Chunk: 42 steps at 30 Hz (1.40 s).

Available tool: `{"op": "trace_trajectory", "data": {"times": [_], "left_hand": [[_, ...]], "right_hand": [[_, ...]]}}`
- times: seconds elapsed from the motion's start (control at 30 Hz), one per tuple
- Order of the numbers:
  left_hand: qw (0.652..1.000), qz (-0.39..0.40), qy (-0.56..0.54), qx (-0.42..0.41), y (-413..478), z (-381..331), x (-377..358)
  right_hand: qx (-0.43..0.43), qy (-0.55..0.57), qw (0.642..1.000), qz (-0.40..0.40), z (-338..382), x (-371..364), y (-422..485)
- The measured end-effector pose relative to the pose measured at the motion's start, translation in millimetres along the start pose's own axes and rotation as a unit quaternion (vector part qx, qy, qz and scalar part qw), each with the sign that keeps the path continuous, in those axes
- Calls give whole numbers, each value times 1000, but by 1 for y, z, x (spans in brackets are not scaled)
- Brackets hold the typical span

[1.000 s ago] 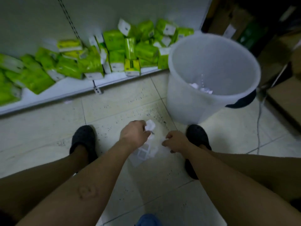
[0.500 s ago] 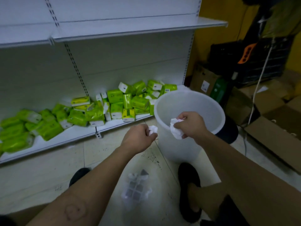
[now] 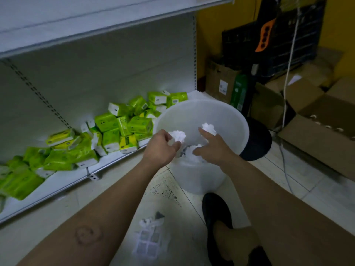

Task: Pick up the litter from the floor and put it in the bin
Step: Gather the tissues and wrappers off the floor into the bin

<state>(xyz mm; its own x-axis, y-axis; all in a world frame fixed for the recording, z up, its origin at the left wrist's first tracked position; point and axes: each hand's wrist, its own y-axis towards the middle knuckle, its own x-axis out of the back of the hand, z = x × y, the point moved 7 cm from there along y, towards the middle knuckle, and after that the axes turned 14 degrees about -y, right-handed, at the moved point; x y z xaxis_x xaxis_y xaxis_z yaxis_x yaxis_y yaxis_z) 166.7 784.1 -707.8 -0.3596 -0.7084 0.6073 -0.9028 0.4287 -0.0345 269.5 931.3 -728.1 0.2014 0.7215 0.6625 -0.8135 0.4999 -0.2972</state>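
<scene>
A translucent white bin (image 3: pixel 239 120) stands on the tiled floor against the shelf. My left hand (image 3: pixel 160 149) is over its near-left rim, fingers curled around a crumpled white paper wad (image 3: pixel 177 136). My right hand (image 3: pixel 214 147) is over the bin's mouth with its fingers spread; a second white wad (image 3: pixel 208 128) sits just off its fingertips, above the opening. More white paper (image 3: pixel 198 149) lies inside the bin. A clear plastic wrapper (image 3: pixel 151 239) lies on the floor between my legs.
Green tissue packs (image 3: pixel 115 129) are piled on the low white shelf (image 3: pixel 63 181) to the left. Cardboard boxes (image 3: pixel 315 131), a black round base (image 3: pixel 257 141) and a white cable (image 3: pixel 284 160) crowd the right. My black shoe (image 3: pixel 215 210) is just before the bin.
I rose from a crouch and brought both hands, each with a paper wad, from the floor up over the bin. My right hand has spread its fingers and its wad is leaving them.
</scene>
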Motion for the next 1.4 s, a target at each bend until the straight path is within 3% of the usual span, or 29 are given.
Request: {"op": "trace_trajectory", "data": {"times": [0.13,0.37,0.53,0.7,0.93,1.3,1.4], "left_hand": [[994,51,99,-7,-19,24,-11],[984,42,171,15,-83,72,56],[980,50,182,54,-135,111,93],[977,68,176,103,-166,151,102],[960,122,153,199,-190,231,75],[945,170,89,267,-147,352,-14],[945,174,85,263,-123,378,-39]], "right_hand": [[36,-58,996,50,9,-10,-3],[73,-130,986,79,28,-33,-36],[102,-188,973,85,55,-75,-80],[105,-275,942,163,50,-147,-116],[59,-295,914,272,10,-239,-130],[56,-399,856,324,-70,-347,-51],[10,-373,872,315,-95,-371,-18]]}}
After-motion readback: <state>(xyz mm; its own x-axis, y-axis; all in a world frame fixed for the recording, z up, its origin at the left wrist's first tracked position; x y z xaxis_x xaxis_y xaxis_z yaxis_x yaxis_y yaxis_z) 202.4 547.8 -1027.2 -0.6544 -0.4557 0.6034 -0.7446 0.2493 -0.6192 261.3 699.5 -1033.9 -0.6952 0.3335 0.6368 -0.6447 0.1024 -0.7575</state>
